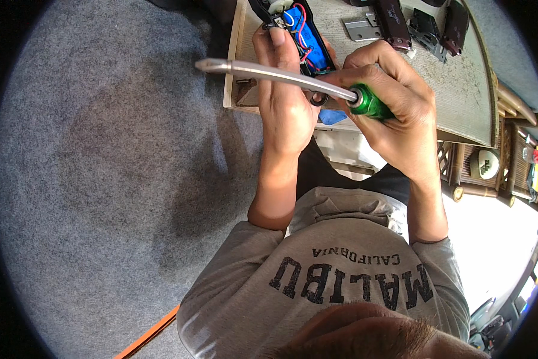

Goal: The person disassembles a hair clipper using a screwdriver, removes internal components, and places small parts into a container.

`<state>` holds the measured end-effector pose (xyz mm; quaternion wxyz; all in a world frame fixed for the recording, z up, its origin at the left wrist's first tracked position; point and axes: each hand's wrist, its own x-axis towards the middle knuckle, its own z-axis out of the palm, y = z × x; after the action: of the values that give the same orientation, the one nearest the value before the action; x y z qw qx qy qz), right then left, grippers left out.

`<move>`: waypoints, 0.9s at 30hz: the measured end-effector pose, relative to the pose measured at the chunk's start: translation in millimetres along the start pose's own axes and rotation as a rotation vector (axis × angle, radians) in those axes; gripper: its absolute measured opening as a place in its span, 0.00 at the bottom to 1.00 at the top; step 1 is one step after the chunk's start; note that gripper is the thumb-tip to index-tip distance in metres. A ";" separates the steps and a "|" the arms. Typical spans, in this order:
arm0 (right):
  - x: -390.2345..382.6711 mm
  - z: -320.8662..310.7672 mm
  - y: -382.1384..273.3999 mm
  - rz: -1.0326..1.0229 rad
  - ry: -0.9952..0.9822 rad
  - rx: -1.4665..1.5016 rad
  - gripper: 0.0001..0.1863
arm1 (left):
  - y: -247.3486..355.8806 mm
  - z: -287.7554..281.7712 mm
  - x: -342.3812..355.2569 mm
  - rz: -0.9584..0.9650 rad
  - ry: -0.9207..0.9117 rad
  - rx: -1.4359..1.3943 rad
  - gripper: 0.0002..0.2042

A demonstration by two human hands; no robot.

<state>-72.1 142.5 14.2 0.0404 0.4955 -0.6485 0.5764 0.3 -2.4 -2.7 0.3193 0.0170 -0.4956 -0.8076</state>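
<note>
My left hand [284, 113] grips an opened black electric device [308, 42], held upright at the top middle, with a blue inner part and red, white and black wires showing. My right hand [400, 113] is closed round the green handle [370, 103] of a screwdriver, whose long steel shaft [263, 72] points left across the front of my left hand. My right fingers are beside the device's lower end; whether they touch it I cannot tell. A small black ring-shaped piece [318, 98] shows between my hands, partly hidden.
A wooden table [466, 96] carries dark maroon clippers [391, 27], metal blade parts [358, 29] and a black part [424, 30]. A blue object [331, 117] lies below my hands. A bamboo shelf [490, 191] stands at right; grey carpet [101, 149] spreads at left, with an orange strip [149, 332].
</note>
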 end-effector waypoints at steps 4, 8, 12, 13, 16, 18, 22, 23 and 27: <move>-1.9 4.5 2.2 -0.001 0.041 -0.094 0.13 | 3.7 -3.8 -0.2 -0.044 -0.019 -0.062 0.21; -1.9 3.6 1.0 -0.034 0.026 -0.111 0.14 | 1.5 -3.7 -0.4 -0.051 0.011 -0.082 0.21; -1.5 2.3 1.1 0.001 0.029 -0.121 0.15 | 3.5 -5.1 0.9 -0.072 0.008 -0.106 0.21; -1.1 2.7 0.6 -0.007 0.030 -0.126 0.15 | 3.8 -5.5 1.4 -0.074 0.007 -0.117 0.21; -1.1 3.5 -0.7 -0.003 0.025 -0.121 0.15 | 1.6 -10.3 2.7 -0.101 -0.013 -0.150 0.21; -1.5 3.4 -0.9 0.007 0.020 -0.110 0.14 | 0.0 -11.6 3.9 -0.079 -0.087 -0.182 0.21; -2.3 1.5 1.7 -0.007 0.012 -0.103 0.14 | 2.7 3.9 1.2 -0.039 -0.008 -0.118 0.21; -2.4 1.2 2.4 -0.015 0.015 -0.097 0.14 | 5.1 8.6 1.7 -0.059 0.026 -0.013 0.17; -0.6 4.9 1.0 0.054 0.095 -0.051 0.13 | 8.7 10.1 0.2 -0.104 0.033 0.047 0.13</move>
<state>-69.9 138.8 11.5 0.0683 0.4485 -0.6737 0.5833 1.1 2.8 9.5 0.2844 0.0637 -0.5075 -0.8109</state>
